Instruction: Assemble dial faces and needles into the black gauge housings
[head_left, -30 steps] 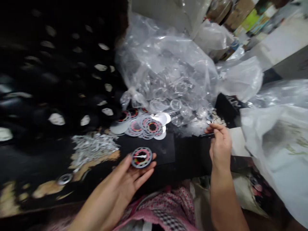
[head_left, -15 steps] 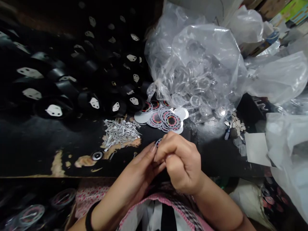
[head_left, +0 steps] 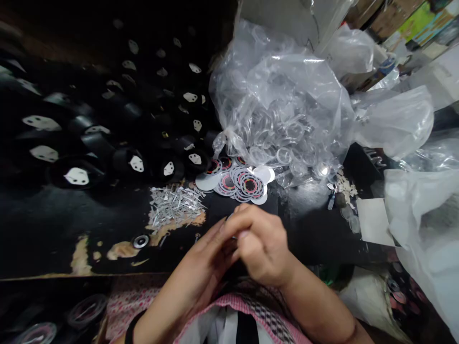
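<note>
My left hand (head_left: 201,267) and my right hand (head_left: 260,246) meet just above the near edge of the black worktable (head_left: 53,229). The left lies underneath with fingers reaching up, holding the round printed disc, which the right hand hides almost fully. Fingers of the right hand are curled in a pinch over the left fingertips; what they grip is hidden. Just beyond the hands lies a pile of printed discs (head_left: 244,184), red, black and white. A heap of small silver metal strips (head_left: 174,205) sits to the left of them.
A big clear bag of transparent rings (head_left: 283,110) stands behind the discs. Rows of black round parts with white tags (head_left: 132,162) fill the left. A small metal ring (head_left: 140,241), a white paper (head_left: 373,221) and more plastic bags (head_left: 423,224) lie around.
My right hand came in from the right and closed over the disc in my left hand. Since half a second ago the hands have barely moved; the disc's edge is more covered.
</note>
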Demonstrator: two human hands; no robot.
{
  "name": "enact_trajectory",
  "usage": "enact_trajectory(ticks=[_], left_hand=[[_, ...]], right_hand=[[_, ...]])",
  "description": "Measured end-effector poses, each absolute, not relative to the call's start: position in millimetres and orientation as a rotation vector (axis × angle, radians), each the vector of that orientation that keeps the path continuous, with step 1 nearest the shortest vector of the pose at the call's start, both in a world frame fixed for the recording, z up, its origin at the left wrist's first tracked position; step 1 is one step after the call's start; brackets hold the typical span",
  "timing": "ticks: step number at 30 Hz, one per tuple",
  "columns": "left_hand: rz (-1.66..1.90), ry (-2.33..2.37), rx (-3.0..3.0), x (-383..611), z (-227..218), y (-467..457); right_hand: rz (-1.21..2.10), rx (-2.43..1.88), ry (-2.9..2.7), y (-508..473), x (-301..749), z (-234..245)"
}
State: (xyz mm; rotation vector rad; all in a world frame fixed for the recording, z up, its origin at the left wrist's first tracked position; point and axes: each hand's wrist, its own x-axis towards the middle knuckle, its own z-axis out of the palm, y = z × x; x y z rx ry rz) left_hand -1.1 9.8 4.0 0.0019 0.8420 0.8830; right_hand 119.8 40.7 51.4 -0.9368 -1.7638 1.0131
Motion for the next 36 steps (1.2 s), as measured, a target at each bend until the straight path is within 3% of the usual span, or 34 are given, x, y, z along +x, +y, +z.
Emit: enact_trajectory(ticks=[4, 8, 13, 18, 23, 30, 36], left_hand=[[0.859, 0.873, -0.069, -3, 7, 13], [0.863, 0.904, -0.159, -4, 8, 14], [0.878, 0.952, -0.163, -4, 7, 12], [1.074, 1.058, 0.076, -4, 14, 9], [1.056, 1.084, 0.190, -6, 16, 6], [1.015, 1.102, 0.212, -12, 2, 2], [1.074, 1.080, 0.188, -11, -4, -4]], right_hand=[[0.835, -0.897, -1.260, 48, 161, 63], [0.580, -1.216, -1.135, 56, 224, 41], [0.454, -1.427, -1.199, 53, 270, 19], [-0.010, -1.559, -1.572, 35, 235, 58], [0.497, -1.336, -2.268, 31, 160, 77], [0.172, -1.268, -2.512, 43, 131, 55], [0.478, -1.430, -2.330, 41, 124, 65]])
